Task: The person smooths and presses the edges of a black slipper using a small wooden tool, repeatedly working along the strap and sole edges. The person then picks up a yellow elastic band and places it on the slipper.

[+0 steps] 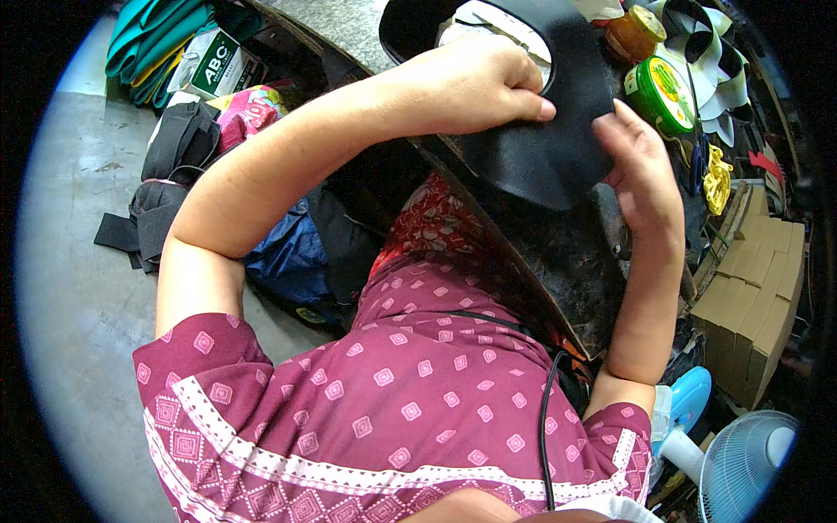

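A smooth black sheet piece [558, 148], curved and leather-like with a large rounded opening, lies over the workbench at the top middle. Its exact kind cannot be told. My left hand [493, 87] is closed at the rim of the opening, with the thumb pressed on the black surface and the other fingers curled out of sight. At the piece's right edge is my right hand [643, 170], its fingertips close to or touching that edge and smeared by motion. White material with dark marks [488, 22] shows through the opening.
A green-lidded tub [664, 94] and an amber jar [635, 35] stand right of the piece, near white curved strips [711, 70] and a yellow bundle [717, 180]. Stacked cardboard [750, 296] and a fan [745, 466] are lower right. Black bundles [179, 139] lie left.
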A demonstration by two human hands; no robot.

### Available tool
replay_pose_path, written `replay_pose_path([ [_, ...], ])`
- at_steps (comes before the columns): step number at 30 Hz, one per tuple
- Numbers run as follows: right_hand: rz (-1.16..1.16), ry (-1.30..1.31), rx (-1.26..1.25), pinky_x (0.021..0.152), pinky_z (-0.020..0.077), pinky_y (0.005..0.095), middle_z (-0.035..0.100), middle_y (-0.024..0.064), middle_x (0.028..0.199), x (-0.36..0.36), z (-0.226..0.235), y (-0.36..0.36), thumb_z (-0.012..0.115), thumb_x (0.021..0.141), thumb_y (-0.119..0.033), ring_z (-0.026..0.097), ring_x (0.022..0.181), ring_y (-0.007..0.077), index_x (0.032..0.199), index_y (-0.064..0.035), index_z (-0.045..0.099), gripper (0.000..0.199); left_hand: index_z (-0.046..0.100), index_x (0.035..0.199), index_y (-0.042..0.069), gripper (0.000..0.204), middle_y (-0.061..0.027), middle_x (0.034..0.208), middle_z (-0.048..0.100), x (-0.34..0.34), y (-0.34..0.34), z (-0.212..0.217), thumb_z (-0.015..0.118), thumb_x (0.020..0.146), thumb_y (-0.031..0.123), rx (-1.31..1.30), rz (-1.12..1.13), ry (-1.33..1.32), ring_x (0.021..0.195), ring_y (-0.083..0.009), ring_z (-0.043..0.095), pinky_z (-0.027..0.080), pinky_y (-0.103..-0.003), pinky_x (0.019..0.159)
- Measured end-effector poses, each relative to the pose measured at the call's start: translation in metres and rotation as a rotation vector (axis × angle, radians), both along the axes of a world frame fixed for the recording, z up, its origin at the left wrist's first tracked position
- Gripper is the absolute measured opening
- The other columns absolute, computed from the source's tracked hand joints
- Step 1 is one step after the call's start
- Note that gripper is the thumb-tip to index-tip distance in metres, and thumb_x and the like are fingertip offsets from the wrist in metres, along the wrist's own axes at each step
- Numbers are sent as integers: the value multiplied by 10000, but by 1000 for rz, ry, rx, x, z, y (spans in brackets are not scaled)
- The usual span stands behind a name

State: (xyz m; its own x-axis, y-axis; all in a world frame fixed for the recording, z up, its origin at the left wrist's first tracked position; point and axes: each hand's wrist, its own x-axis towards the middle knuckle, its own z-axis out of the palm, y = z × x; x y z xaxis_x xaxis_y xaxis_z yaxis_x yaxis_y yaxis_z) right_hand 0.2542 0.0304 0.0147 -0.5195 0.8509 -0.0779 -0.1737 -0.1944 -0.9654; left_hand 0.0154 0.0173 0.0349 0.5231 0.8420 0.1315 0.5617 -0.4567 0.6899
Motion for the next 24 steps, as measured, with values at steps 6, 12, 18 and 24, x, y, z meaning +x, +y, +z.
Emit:
replay_pose_path([
  [6,-138,12,35,818,561,269,728,72,1079,6,-14,8,725,911,-89,695,883,126,1232,4,641,345,596,822,-12,383,-126,639,507,-14,-2,10,685,944,340,-23,-263,76,598,-196,504,413,-378,602],
  [12,-226,-122,60,816,558,280,721,59,1032,9,0,10,682,968,-202,688,872,112,1151,-15,660,263,614,782,-15,376,-72,607,488,-7,3,6,680,940,319,-154,-234,131,596,-145,484,408,-352,597],
  [18,-173,-189,199,720,514,268,721,39,1000,0,16,-7,705,956,-270,656,810,107,1114,-25,690,292,634,751,3,384,45,625,492,-8,8,-5,685,948,329,-198,18,-67,606,-71,468,388,-292,572],
  [24,-385,-404,323,631,486,219,725,7,908,7,-3,1,814,856,-140,619,708,62,1071,-34,718,258,615,1204,11,518,-167,871,678,-8,-3,3,813,806,276,-74,-180,164,827,-314,669,511,-415,786],
])
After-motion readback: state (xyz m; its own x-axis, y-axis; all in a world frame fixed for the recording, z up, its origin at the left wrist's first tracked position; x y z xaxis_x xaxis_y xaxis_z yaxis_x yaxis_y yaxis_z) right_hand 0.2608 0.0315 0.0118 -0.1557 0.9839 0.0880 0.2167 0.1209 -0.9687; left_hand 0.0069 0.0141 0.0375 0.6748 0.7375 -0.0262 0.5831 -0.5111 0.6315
